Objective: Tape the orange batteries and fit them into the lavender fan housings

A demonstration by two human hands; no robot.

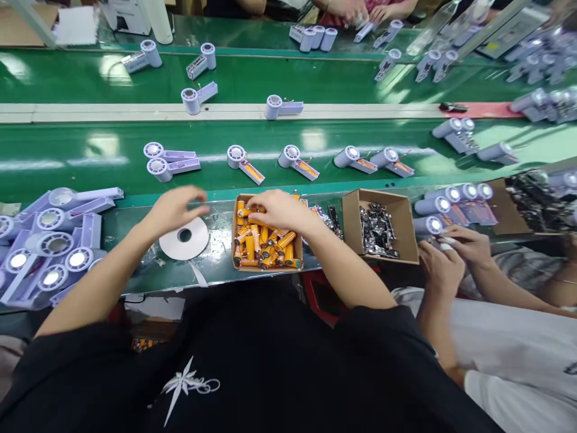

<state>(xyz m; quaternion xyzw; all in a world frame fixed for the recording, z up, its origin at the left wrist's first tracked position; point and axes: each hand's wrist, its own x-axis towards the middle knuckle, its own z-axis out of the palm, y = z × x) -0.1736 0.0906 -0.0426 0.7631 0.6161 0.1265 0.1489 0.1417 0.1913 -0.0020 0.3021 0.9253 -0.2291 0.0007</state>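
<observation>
My right hand [276,208] reaches into a small cardboard box [236,240] filled with several orange batteries [265,246]; its fingers close on one battery at the box's far left corner. My left hand [174,207] hovers above a white roll of tape [184,239] lying flat on the bench, fingers loosely curled and apart, holding nothing. A pile of lilac fan housings [54,240] lies to the left of that hand.
A second cardboard box [351,216] with dark circuit parts sits to the right. A co-worker's hands [451,252] work on a housing at the right. Fan housings [295,159] with batteries lie along the green conveyor belt [90,162]. More people's hands [360,12] work across the far belt.
</observation>
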